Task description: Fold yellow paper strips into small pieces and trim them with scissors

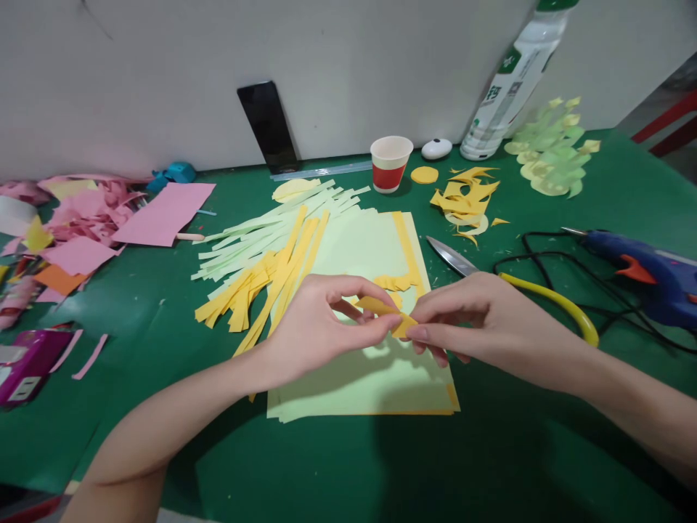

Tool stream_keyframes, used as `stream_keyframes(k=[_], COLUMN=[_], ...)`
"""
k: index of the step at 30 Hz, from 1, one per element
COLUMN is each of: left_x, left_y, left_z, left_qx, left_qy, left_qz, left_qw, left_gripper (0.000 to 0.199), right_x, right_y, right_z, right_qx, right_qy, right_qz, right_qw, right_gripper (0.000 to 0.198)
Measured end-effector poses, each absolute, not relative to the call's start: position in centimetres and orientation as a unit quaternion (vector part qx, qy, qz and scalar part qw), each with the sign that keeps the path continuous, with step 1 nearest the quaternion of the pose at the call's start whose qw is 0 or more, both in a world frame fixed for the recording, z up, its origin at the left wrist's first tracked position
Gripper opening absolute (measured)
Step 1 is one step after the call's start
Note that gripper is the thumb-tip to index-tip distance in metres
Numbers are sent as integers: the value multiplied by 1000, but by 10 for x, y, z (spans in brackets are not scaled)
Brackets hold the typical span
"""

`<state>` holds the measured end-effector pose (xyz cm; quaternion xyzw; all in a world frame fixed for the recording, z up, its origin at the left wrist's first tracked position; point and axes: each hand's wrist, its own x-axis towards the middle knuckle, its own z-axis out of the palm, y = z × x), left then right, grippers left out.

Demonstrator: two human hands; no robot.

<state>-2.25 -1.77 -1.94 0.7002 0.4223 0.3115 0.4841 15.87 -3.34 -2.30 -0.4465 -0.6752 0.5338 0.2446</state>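
Observation:
Between my hands is a small yellow paper piece (404, 326), held above a stack of pale green paper sheets (348, 392). My left hand (332, 316) pinches its left part between thumb and fingers. On its right end, my right hand (473, 316) closes thumb and forefinger. Behind the hands, more small yellow paper pieces (397, 282) lie on the stack, partly covered by my fingers. Long yellow paper strips (297, 261) and pale green strips (245, 243) lie left of the stack. Scissors (449, 256) with yellow handles rest beyond my right hand, which partly hides them.
A paper cup (390, 165), a leaning phone (268, 127) and a white bottle (512, 87) stand along the wall. Yellow scraps (468, 200) and paper flowers (555, 149) lie back right. A blue glue gun (642, 269) with black cord is at right, pink paper (166, 213) at left.

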Motion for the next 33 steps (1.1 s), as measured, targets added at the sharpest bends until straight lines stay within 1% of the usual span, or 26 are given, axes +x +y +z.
stream_keyframes(k=[3,6,9,14,16,19,21,23,24,27,29,31,33], left_x=[-24,-27,-28,-30,-31,-33,-34,-34,-33,-31,-29,-28,-27], left_y=[-17,-15,-12,-8,-6,-4,-4,-5,-6,-10,-13,-16,-18], left_z=[-26,-31,-33,-33,-33,-34,-34,-34,-34,-31,-28,-25,-23], left_qx=[747,797,823,852,855,853,848,834,823,782,752,722,693], left_qy=[377,293,204,152,141,132,135,146,158,226,278,312,324], left_qz=[357,411,447,443,445,444,439,446,453,462,448,429,413], left_qw=[415,331,286,235,226,242,266,291,303,352,396,444,494], left_gripper=[3,6,8,18,17,12,11,11,11,12,11,10,9], right_x=[157,156,157,159,159,159,158,158,157,156,155,154,153], right_y=[-34,-34,-34,-33,-32,-32,-32,-33,-34,-37,-39,-40,-39], right_z=[-27,-28,-27,-23,-22,-22,-21,-20,-20,-18,-19,-19,-20], right_qx=[-449,-439,-406,-369,-362,-363,-362,-370,-387,-437,-424,-393,-390], right_qy=[-632,-581,-530,-459,-429,-377,-375,-420,-468,-654,-746,-787,-786], right_qz=[581,630,686,754,780,816,825,801,762,553,428,371,367], right_qw=[247,269,290,289,277,245,219,213,224,273,285,296,310], right_gripper=[24,22,20,21,23,24,25,25,25,17,14,20,28])
